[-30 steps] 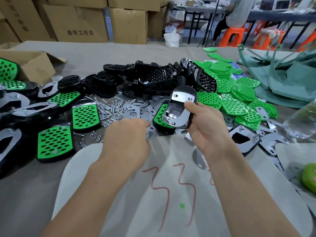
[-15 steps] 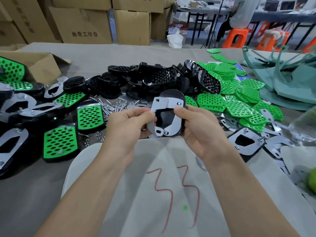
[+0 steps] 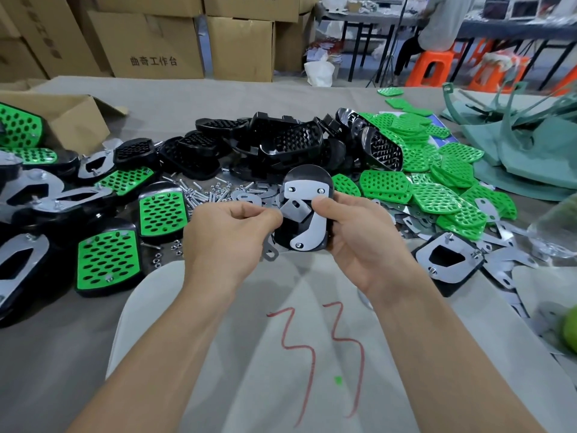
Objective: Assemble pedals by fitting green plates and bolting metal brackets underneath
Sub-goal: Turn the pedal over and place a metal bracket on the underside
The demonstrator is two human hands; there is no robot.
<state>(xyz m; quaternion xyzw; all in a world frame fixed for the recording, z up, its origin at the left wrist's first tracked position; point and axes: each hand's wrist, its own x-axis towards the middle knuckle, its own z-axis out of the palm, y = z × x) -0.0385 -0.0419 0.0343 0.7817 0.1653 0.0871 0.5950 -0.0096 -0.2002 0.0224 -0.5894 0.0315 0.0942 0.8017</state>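
My right hand (image 3: 359, 242) is gripping a glossy black pedal (image 3: 307, 175) underside up, just above the table (image 3: 187, 98). A flat, shiny bracket (image 3: 307, 190) is lying across it. My left hand (image 3: 231, 232) is pinching a second bracket (image 3: 293, 210) against it.

Black pedal (image 3: 307, 176), underside up, gripped in the person's right hand (image 3: 359, 245), with a metal bracket (image 3: 307, 195) lying on it. Left hand (image 3: 231, 235) pinches a second bracket (image 3: 293, 209) at the pedal's left side. Behind, on the tabletop (image 3: 187, 98): loose bolts (image 3: 203, 192), black shells (image 3: 281, 142), green plates (image 3: 437, 182). Finished pedals (image 3: 107, 260) at left.
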